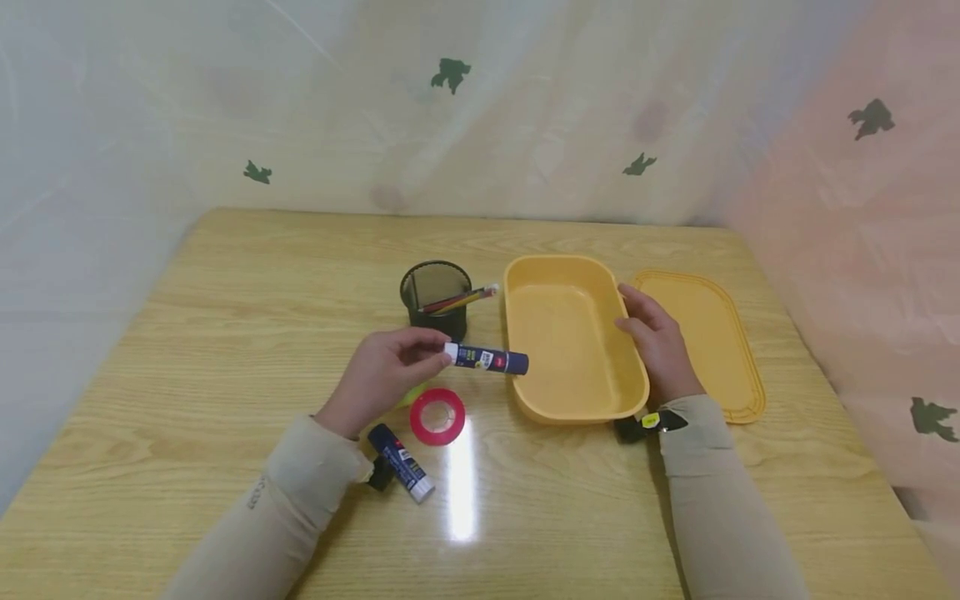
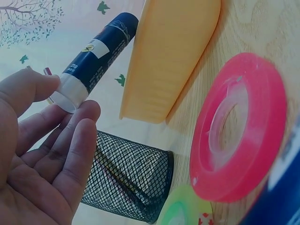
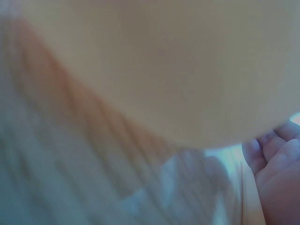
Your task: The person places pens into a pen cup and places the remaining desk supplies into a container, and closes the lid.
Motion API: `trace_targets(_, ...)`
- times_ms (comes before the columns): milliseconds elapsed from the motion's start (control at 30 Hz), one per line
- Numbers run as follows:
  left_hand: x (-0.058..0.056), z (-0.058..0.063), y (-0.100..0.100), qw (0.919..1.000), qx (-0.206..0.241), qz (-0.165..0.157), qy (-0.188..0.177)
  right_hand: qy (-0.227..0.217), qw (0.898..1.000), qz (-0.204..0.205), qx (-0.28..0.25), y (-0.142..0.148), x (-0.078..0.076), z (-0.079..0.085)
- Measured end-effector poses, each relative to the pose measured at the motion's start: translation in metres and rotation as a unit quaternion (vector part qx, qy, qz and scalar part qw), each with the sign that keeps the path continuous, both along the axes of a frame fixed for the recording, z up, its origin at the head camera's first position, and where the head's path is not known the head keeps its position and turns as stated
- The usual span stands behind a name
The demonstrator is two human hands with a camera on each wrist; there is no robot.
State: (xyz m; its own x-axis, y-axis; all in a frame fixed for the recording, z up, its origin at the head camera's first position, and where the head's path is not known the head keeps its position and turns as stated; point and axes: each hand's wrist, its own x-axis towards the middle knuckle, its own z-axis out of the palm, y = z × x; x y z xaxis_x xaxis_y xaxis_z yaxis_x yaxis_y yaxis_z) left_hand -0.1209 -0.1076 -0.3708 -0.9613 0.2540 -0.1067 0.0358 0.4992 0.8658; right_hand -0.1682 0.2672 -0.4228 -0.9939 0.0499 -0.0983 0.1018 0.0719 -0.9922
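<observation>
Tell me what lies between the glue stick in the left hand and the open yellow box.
Nothing visible does. The left hand pinches the glue stick by its white end, its dark end reaching the near rim of the yellow box. The red tape roll lies nearer on the table, clear of that gap. The right hand rests on the box's far side.

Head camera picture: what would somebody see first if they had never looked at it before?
The left hand pinches a blue glue stick by its white end, level, just left of the yellow box. The right hand rests on the box's right rim. A red tape roll lies flat below the glue stick.
</observation>
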Motion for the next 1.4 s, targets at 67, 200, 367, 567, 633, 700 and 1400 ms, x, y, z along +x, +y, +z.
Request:
trace_targets(67,0.001,0.001,0.002,1.0,0.001,-0.003,-0.005,-0.001,1.0,0.0,0.0,0.0,0.0,0.0)
trace_targets(200,0.002,0.001,0.005,0.9999,0.0,-0.013,-0.004,0.0,1.0,0.002,0.0,0.001,0.0,-0.001)
trace_targets(367,0.003,0.0,0.008,0.9994,-0.001,-0.031,0.013,-0.001,1.0,0.001,-0.001,0.002,0.0,-0.001)
trace_targets(567,0.004,0.0,0.01,0.9986,0.004,-0.045,0.028,-0.003,1.0,-0.002,-0.008,0.002,0.001,0.0)
trace_targets(633,0.004,-0.001,0.012,0.9983,0.008,-0.05,0.03,-0.003,1.0,-0.002,-0.007,0.001,0.001,0.001)
trace_targets(700,0.004,-0.001,0.015,0.9979,0.012,-0.055,0.032,-0.004,1.0,-0.001,-0.007,0.001,0.001,0.001)
trace_targets(1400,0.007,-0.002,0.044,0.9945,0.043,-0.091,0.027,-0.024,1.0,-0.003,-0.009,-0.004,0.004,0.006)
